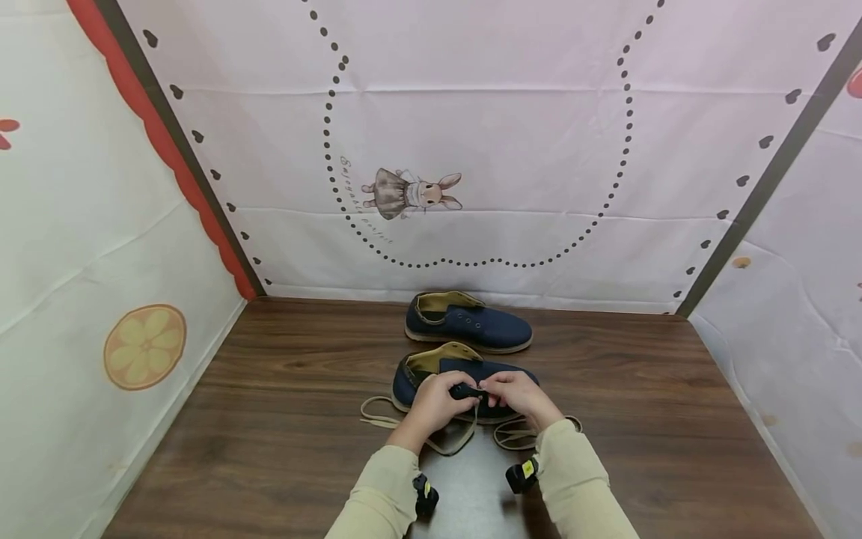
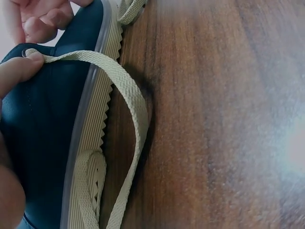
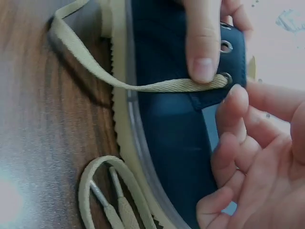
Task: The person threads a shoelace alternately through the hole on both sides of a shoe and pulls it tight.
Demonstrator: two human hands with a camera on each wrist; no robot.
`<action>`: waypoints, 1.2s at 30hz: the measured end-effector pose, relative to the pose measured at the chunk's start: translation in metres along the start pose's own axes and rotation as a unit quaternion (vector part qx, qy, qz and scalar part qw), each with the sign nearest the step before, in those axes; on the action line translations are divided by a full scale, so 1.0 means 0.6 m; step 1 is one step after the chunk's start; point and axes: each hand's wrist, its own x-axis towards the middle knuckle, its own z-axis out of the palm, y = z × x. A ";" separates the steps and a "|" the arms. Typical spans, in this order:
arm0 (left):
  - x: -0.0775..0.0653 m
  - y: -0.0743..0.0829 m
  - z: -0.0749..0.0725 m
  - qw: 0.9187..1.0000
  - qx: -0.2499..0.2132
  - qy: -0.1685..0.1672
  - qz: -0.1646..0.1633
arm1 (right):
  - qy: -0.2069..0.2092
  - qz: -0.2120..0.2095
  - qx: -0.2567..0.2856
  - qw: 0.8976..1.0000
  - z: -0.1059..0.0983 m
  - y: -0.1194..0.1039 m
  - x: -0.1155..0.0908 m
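A navy canvas shoe (image 1: 404, 388) with a tan lining and sole lies sideways in front of me, toe to the right. My left hand (image 1: 434, 403) grips its eyelet flap, fingers behind and thumb (image 3: 202, 47) pressed beside an eyelet. A flat beige shoelace (image 3: 162, 87) passes into that eyelet (image 3: 228, 78) and loops over the sole onto the tabletop. Against the flap's edge, my right hand (image 1: 521, 394) pinches the lace near the eyelet, its other fingers (image 3: 224, 152) curled. The lace's end behind the flap is hidden.
A second navy shoe (image 1: 501, 328), no lace visible in its eyelets, stands behind, near the printed cloth wall (image 1: 539, 165). Beside the near shoe's toe lies coiled lace (image 3: 85, 191) with tipped ends. More lace (image 1: 377, 419) trails left across the brown wooden tabletop (image 1: 303, 359).
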 end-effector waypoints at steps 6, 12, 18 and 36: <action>0.000 0.001 -0.005 1.000 -0.016 -0.013 -0.014 | 0.041 -0.004 0.094 0.995 0.000 -0.005 0.003; -0.001 0.002 -0.006 0.999 -0.027 -0.021 -0.026 | 0.095 -0.136 0.303 0.938 -0.062 0.003 0.028; -0.002 0.000 -0.008 0.997 -0.041 -0.033 -0.058 | 0.190 -0.371 0.326 0.849 -0.128 0.005 0.042; 0.004 -0.004 -0.015 0.994 -0.061 -0.066 -0.069 | 0.307 -0.391 0.284 0.819 -0.146 -0.046 -0.025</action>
